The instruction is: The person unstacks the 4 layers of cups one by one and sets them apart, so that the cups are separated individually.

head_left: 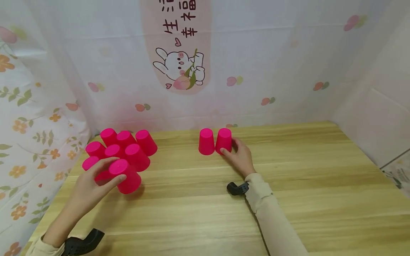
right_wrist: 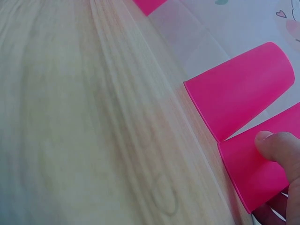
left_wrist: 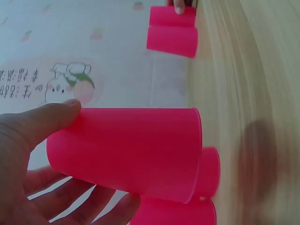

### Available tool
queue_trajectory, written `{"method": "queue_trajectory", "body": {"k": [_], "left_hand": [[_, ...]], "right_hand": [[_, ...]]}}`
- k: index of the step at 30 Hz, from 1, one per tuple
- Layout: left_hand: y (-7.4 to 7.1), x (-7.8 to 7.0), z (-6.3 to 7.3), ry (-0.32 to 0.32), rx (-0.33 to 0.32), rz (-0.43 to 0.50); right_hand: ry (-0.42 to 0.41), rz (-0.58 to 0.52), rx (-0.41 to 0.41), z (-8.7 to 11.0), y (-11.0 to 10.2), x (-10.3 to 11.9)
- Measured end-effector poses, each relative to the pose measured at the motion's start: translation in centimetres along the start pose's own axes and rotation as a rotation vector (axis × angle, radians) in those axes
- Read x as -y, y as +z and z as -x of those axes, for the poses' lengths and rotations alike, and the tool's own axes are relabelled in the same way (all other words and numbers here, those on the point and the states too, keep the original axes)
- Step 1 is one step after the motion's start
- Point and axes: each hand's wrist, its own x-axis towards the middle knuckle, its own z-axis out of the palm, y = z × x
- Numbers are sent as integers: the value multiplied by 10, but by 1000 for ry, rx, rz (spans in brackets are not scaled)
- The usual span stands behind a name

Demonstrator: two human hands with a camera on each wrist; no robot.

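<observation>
My left hand grips a pink cup turned upside down, thumb on one side and fingers curled round the other. A shadow on the wood beneath shows this cup raised off the table. Behind it, several more upside-down pink cups stand in a close group at the left. Over at the back middle, my right hand holds another upside-down pink cup between thumb and fingers, its rim down at the tabletop. Just left of that one stands a matching cup, the two rims meeting in the right wrist view.
The wood-grain table ends at a white printed cloth along the back. A flowered cloth hangs at the left side. Black wrist mounts sit on both forearms.
</observation>
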Motion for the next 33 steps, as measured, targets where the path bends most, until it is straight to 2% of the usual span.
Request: {"method": "queue_trajectory", "body": {"k": [5,18,26,33], "left_hand": [[-5,5,5,-60,-9,-29],[-8,21,12,-115,-69,-74],[-4,31,13,-97,-95,-149],[0,39,12,-17,-141,-230]], "right_hand": [[10,2,-2,0,-1,-2],[-3,12,-9,0,-2,-4],[-24,-2,-7,3,-1,-3],[-20,0,-4,3,1,-1]]}}
